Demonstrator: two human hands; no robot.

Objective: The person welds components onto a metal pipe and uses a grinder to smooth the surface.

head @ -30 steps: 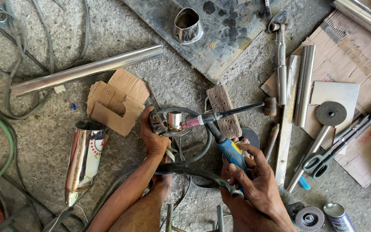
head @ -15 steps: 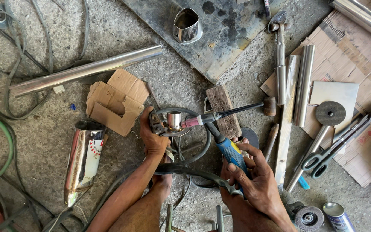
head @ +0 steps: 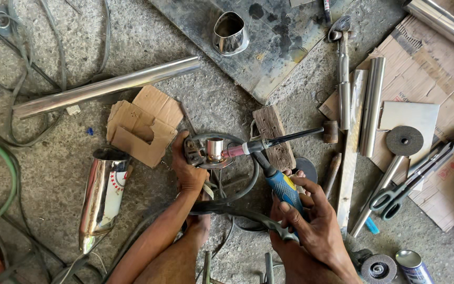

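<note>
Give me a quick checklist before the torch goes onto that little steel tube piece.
1. Left hand steadies the clamp beside the short steel tube: ok.
2. Right hand grips the blue-handled torch: ok.
3. Torch tip sits at the tube's side: ok, though actual contact cannot be told.
4. Tube stands upright on its round base: ok.
5. Cardboard scraps lie close to the work spot: not ok.
6. Black cable loops under both forearms: not ok; it might snag.
</note>
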